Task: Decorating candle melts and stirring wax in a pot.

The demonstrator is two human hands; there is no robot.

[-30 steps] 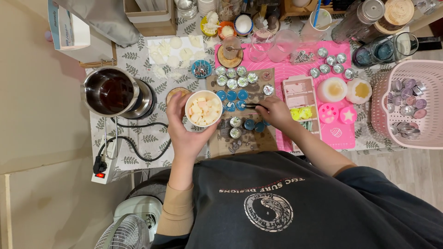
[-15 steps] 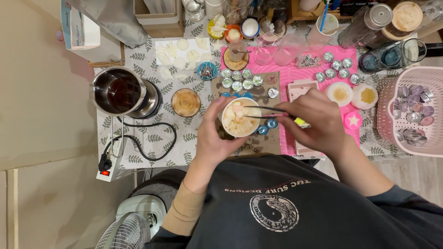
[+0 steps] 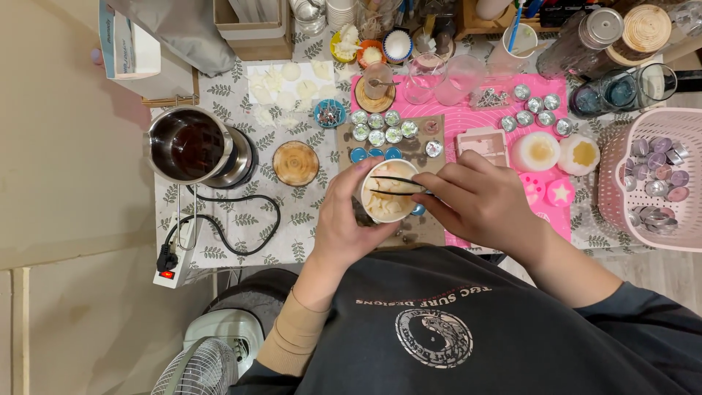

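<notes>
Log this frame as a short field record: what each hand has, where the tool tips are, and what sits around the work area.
left hand: holds a white cup of pale wax chunks
right hand: pinches black tweezers
tweezer tips: inside the cup, over the chunks
surface: leaf-print tablecloth with pink mat
left of cup: wooden coaster, steel melting pot
behind cup: rows of tealight tins
far right: pink basket of tins

Left hand (image 3: 344,219) curled in a cupping grip; right hand (image 3: 475,201) apparently pinched, fingers forward.
</notes>
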